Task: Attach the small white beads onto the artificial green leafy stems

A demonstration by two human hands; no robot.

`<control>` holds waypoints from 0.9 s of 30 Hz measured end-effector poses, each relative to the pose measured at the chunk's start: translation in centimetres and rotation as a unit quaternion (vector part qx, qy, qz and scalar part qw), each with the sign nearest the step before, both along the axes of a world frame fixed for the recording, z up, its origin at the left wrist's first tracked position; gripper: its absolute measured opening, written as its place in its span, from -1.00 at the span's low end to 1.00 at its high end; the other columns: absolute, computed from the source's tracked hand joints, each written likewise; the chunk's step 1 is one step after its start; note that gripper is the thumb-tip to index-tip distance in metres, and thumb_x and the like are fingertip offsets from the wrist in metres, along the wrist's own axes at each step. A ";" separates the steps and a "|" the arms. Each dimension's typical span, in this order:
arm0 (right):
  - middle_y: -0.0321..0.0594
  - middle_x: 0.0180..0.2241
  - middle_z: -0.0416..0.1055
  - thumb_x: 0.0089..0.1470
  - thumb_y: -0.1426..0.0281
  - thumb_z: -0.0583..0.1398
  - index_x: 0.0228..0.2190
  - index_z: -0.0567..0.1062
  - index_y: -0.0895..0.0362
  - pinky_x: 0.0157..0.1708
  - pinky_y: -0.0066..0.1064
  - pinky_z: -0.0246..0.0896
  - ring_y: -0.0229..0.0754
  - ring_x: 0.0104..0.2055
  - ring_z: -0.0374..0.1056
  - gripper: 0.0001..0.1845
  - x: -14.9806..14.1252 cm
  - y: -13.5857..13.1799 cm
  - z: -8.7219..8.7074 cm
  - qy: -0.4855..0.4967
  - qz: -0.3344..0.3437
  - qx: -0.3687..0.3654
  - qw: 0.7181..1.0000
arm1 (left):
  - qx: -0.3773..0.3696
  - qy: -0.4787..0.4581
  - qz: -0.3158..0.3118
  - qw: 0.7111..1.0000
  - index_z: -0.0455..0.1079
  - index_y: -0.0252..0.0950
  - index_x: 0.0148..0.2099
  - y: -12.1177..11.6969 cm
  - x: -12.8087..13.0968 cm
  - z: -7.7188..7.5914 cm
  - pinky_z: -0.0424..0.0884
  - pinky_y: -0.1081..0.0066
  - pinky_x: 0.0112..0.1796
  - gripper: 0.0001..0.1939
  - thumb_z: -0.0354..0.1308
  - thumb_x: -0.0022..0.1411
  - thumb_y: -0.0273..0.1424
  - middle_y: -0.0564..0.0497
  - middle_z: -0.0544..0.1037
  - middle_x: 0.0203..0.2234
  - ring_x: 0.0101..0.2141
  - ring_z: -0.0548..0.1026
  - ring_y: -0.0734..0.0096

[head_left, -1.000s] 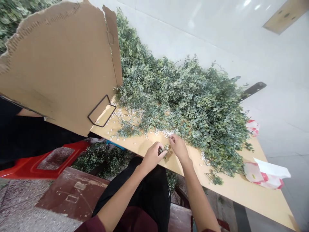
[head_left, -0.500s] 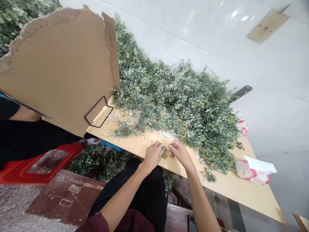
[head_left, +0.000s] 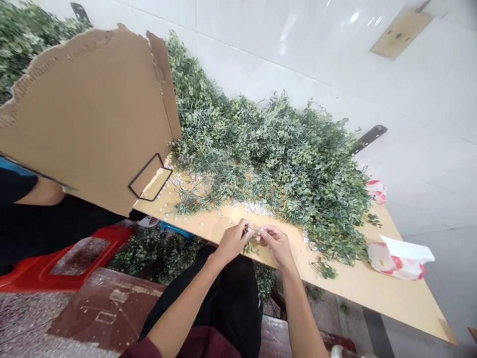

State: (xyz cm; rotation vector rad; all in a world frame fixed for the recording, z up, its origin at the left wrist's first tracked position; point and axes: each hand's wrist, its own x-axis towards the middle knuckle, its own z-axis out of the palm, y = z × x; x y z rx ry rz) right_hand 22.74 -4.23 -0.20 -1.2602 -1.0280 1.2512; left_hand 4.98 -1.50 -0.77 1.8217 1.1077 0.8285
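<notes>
My left hand (head_left: 233, 240) is closed in a pinch just over the front edge of the table. A small green leafy sprig (head_left: 251, 248) hangs below its fingertips, and a tiny white piece (head_left: 249, 229) shows at the thumb and forefinger. Close by on the right, my right hand (head_left: 275, 243) is also pinched, its fingertips facing the left ones; what lies between them is too small to make out. Just beyond both hands, small white pieces (head_left: 257, 209) are scattered in front of a big heap of artificial greenery (head_left: 268, 144).
A torn cardboard sheet (head_left: 100, 104) stands upright at the left, beside a black wire frame (head_left: 151, 176). Another person's arm (head_left: 42, 191) shows behind it, near a red stool (head_left: 80, 258). On the table (head_left: 402, 308) lies a red-and-white packet (head_left: 397, 258).
My fingertips have turned upward, and a white piece now shows at my left fingers. The sprig hangs lower under the left hand. The view has shifted slightly.
</notes>
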 end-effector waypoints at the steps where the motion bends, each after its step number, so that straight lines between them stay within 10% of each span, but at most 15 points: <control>1: -0.25 -0.49 0.50 -0.04 0.24 0.35 -0.34 0.54 0.12 -0.42 -0.38 0.30 -0.21 -0.47 0.39 -0.76 -0.2 0.0 0.0 -0.011 0.002 0.005 1.000 | -0.006 -0.009 -0.008 1.000 0.30 -0.18 0.01 0.1 -0.1 0.1 0.36 0.42 -0.22 -0.77 0.01 0.33 -0.28 0.05 0.56 -0.26 -0.27 0.52 0.32; 14: -0.42 -0.69 0.23 0.10 0.15 0.21 -0.37 0.49 0.12 -0.60 -0.44 0.07 -0.29 -0.66 0.12 -0.72 -0.3 -0.4 -0.6 -0.129 -0.056 0.028 0.990 | 0.128 0.074 -0.082 0.986 0.40 -0.25 -0.11 0.3 -0.2 -0.2 0.31 0.30 -0.09 -0.77 0.23 0.21 -0.29 -0.04 0.45 -0.23 -0.15 0.39 0.21; 27: -0.33 -0.59 0.33 0.09 0.13 0.21 -0.45 0.49 0.14 -0.64 -0.47 -0.01 -0.33 -0.66 0.10 -0.68 0.0 -0.7 -1.5 -0.087 -0.060 0.027 0.994 | 0.133 0.082 -0.071 0.985 0.37 -0.25 -0.16 0.2 0.2 -0.9 0.29 0.29 -0.12 -0.88 0.01 0.34 -0.39 -0.04 0.49 -0.28 -0.20 0.41 0.22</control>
